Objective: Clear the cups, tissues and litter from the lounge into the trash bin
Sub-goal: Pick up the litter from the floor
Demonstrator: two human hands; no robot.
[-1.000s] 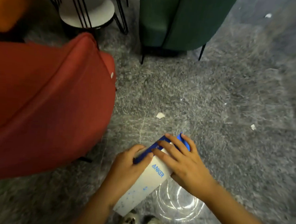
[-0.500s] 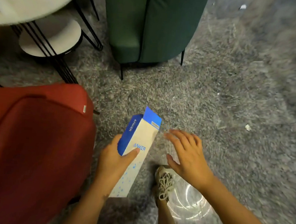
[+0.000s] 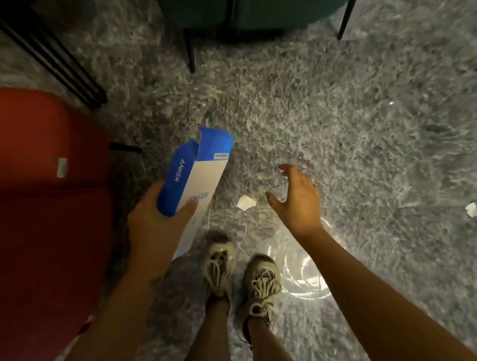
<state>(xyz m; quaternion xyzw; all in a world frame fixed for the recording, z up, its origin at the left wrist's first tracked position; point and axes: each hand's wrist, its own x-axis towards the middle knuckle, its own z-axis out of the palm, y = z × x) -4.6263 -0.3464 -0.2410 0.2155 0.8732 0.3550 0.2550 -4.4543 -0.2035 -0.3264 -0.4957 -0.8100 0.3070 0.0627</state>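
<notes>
My left hand [image 3: 156, 222] grips a long blue and white carton [image 3: 201, 172] marked ANKER by its lower half; the carton points up and away, its top flap open. My right hand [image 3: 297, 200] hovers over the grey carpet with fingers spread and nothing in it. A small white paper scrap [image 3: 245, 202] lies on the carpet just left of that hand. Another white scrap [image 3: 472, 209] lies far to the right. A tiny white speck [image 3: 391, 102] lies further back.
A red armchair [image 3: 34, 209] fills the left side. A green chair [image 3: 242, 7] on thin black legs stands at the top. Black wire table legs [image 3: 44, 54] slant down at the upper left. My two shoes [image 3: 240, 272] stand on the shaggy grey carpet [image 3: 347, 117].
My right hand let go of the carton and moved off to the right, opening. The left hand keeps the carton, now lifted. The view tilted down, showing both feet and the scrap.
</notes>
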